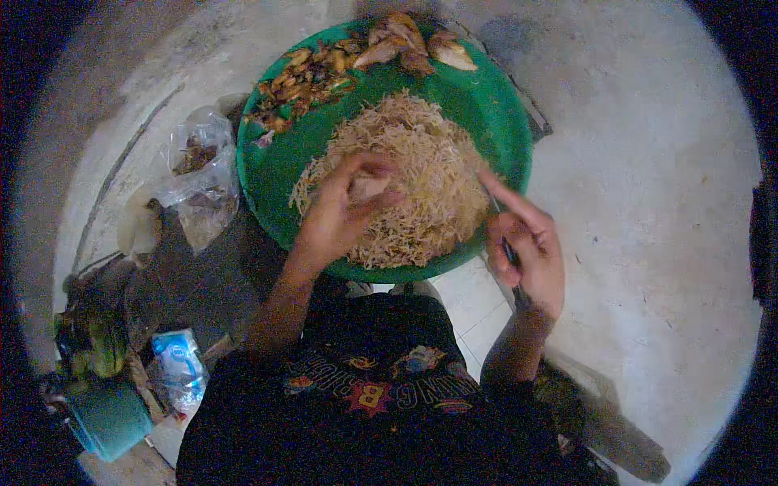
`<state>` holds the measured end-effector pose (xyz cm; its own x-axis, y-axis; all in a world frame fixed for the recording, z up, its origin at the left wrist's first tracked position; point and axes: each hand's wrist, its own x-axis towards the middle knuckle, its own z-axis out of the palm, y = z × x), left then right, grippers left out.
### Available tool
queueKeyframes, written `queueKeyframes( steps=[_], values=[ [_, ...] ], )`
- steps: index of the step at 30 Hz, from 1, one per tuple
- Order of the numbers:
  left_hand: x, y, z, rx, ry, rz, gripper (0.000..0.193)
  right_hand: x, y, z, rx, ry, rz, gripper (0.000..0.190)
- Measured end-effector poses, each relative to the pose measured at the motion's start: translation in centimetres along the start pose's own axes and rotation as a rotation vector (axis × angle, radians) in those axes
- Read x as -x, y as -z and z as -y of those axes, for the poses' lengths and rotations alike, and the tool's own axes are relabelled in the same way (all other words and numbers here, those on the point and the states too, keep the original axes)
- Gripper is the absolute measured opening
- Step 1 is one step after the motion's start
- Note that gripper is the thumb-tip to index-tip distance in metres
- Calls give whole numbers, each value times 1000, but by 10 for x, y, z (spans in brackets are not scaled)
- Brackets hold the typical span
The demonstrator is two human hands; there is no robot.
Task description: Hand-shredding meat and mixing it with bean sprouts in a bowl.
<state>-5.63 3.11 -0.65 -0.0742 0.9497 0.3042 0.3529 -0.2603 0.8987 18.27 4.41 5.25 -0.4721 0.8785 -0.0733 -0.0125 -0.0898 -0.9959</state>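
Observation:
A round green plastic tray lies in front of me with a big heap of pale shredded food, perhaps shredded chicken, in its middle. Over the heap's left side, my left hand has its thumb and fingers curled around a smooth pale piece, blurred by motion. My right hand, at the tray's right rim, grips a thin knife with a dark handle. Its index finger points along the blade, which is mostly hidden. Browned chunks and cooked chicken pieces lie along the tray's far edge.
Left of the tray is a clear plastic bag with brown bits inside. Farther down on the left are a blue-and-white plastic pack and a teal plastic container. A pale worn surface spreads to the right.

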Motion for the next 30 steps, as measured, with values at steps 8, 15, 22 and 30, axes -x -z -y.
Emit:
queueKeyframes(
  steps=[8, 15, 22, 30],
  values=[
    [-19, -8, -35, 187, 54, 130, 17, 0, -4, -8, -69, -25, 163, 45],
    [-5, 7, -25, 52, 81, -13, 15, -5, 1, -10, 169, -65, -56, 47],
    [7, 10, -10, -22, 183, -67, 23, -11, -5, -7, 4, 87, -49, 46],
    [16, -1, 39, -198, -8, 56, 45, -19, -10, -49, 592, -95, -137, 55]
  ],
)
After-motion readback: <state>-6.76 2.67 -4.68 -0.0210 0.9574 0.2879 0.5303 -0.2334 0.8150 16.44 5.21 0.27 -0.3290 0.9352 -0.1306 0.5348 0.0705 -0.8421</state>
